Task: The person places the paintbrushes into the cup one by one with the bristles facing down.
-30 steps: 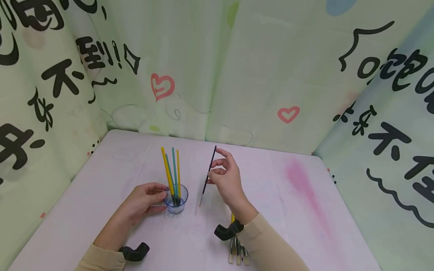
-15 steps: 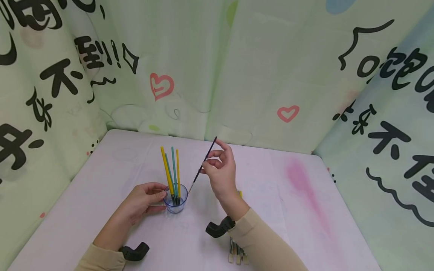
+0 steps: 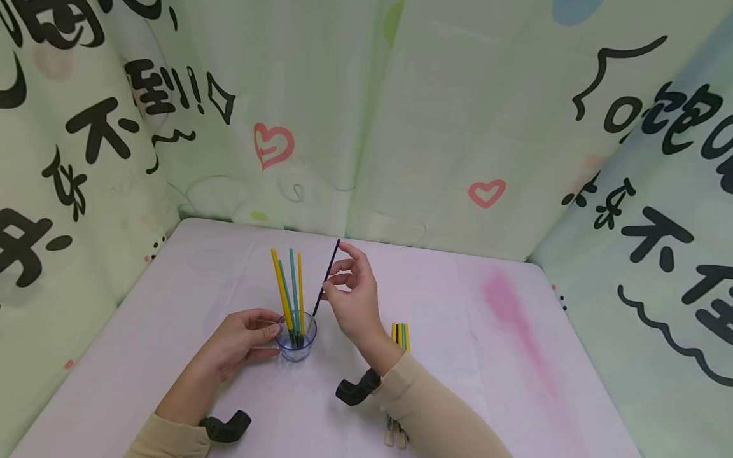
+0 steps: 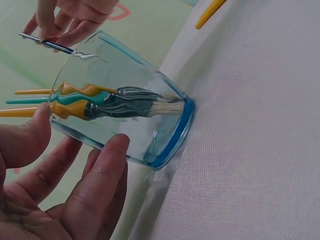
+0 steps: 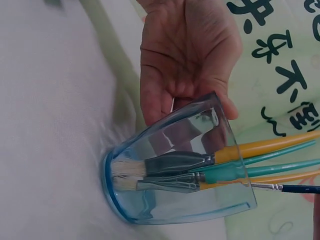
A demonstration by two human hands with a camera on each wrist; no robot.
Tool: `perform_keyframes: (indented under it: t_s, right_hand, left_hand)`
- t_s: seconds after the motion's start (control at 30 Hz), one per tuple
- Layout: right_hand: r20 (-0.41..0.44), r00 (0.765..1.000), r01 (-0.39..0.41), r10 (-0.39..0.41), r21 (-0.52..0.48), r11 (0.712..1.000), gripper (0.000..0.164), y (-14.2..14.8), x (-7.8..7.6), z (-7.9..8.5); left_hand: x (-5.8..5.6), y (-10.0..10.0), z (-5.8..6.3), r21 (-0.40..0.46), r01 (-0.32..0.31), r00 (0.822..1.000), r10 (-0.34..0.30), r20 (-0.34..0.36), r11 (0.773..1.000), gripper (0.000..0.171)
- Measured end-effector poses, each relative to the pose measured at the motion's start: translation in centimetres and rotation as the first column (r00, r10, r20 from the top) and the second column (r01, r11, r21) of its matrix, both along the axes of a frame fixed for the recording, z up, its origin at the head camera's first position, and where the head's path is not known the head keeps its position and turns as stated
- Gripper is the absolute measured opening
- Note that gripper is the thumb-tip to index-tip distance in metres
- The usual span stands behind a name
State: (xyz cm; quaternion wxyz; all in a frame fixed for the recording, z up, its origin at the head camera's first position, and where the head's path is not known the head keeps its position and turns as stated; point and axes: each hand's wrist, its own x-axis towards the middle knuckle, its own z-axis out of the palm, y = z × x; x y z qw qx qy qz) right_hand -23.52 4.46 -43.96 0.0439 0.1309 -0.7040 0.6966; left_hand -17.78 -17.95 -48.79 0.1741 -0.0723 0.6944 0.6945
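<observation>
A clear bluish cup (image 3: 296,353) stands on the table with several yellow and teal paintbrushes (image 3: 288,286) in it, bristles down. My left hand (image 3: 247,336) holds the cup from the left. In the left wrist view the thumb (image 4: 30,132) touches the rim and the fingers lie along the side. Between thumb and fingers, my right hand (image 3: 356,299) pinches a thin dark paintbrush (image 3: 326,272), its forefinger near the top end. That brush slants down, its tip within the cup's mouth on the right. Its silvery ferrule (image 5: 270,187) shows at the rim in the right wrist view.
More paintbrushes (image 3: 401,334) lie on the table, partly hidden by the right forearm. The pale cloth-covered table (image 3: 458,318) has a pink stain on its right. Printed curtains (image 3: 401,140) enclose its back and sides. Each wrist wears a black mount (image 3: 229,426).
My right hand has moved left with the dark paintbrush, bringing its tip from beside the cup into its mouth. More of the lying brushes' handles now show. The left hand and cup have stayed put.
</observation>
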Motion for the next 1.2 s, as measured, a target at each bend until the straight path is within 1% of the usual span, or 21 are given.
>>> perform_keyframes:
  t_s: [0.13, 0.27, 0.57, 0.87, 1.03, 1.2]
  right_hand:
    - [0.021, 0.999, -0.043, 0.041, 0.069, 0.997, 0.074, -0.2, -0.1, -0.5]
    - [0.033, 0.997, -0.075, 0.072, 0.103, 0.992, 0.073, -0.4, -0.1, -1.0]
    - [0.063, 0.995, -0.084, 0.075, 0.163, 0.983, 0.071, -0.9, -0.1, -1.7]
    - [0.076, 0.993, -0.101, 0.087, 0.201, 0.974, 0.071, -1.0, 0.1, -2.3]
    - [0.083, 0.988, -0.141, 0.127, 0.196, 0.970, 0.070, -0.8, 0.2, -2.5]
    - [0.117, 0.982, -0.166, 0.146, 0.182, 0.969, 0.071, -0.2, 0.4, -2.7]
  left_hand:
    - [-0.1, 0.0, 0.0, -0.006, -0.003, 1.000, 0.003, -0.003, 1.000, 0.037]
    - [-0.1, 0.0, 0.1, -0.009, 0.001, 1.000, -0.001, -0.007, 1.000, 0.037]
    - [-0.1, 0.1, 0.1, -0.028, -0.003, 1.000, 0.003, -0.002, 1.000, 0.036]
    - [0.0, 0.1, 0.3, -0.039, -0.001, 1.000, 0.001, -0.005, 0.999, 0.037]
    - [0.0, 0.1, 0.2, -0.036, 0.003, 1.000, -0.003, -0.007, 0.999, 0.037]
    - [0.0, 0.1, 0.1, -0.029, 0.001, 1.000, -0.001, -0.003, 1.000, 0.038]
